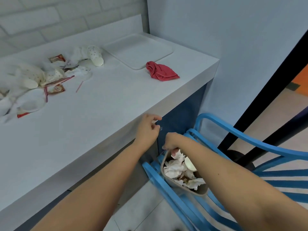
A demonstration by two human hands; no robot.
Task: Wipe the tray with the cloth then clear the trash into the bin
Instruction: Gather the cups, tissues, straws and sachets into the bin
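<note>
I am watching the right hand (170, 141) pinching the bin (183, 184) rim over crumpled trash, the left hand (148, 126) curling loosely empty at the desk (86, 124) edge — remaining trash (33, 80) lying far left, light and crushable, so I am judging bunched handfuls best — cloth (160, 71) sitting beside the tray (138, 50).

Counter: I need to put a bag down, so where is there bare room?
The counter is bare across its near half and between the trash pile and the red cloth. The far left is crowded with trash; the tray fills the far right corner.
</note>
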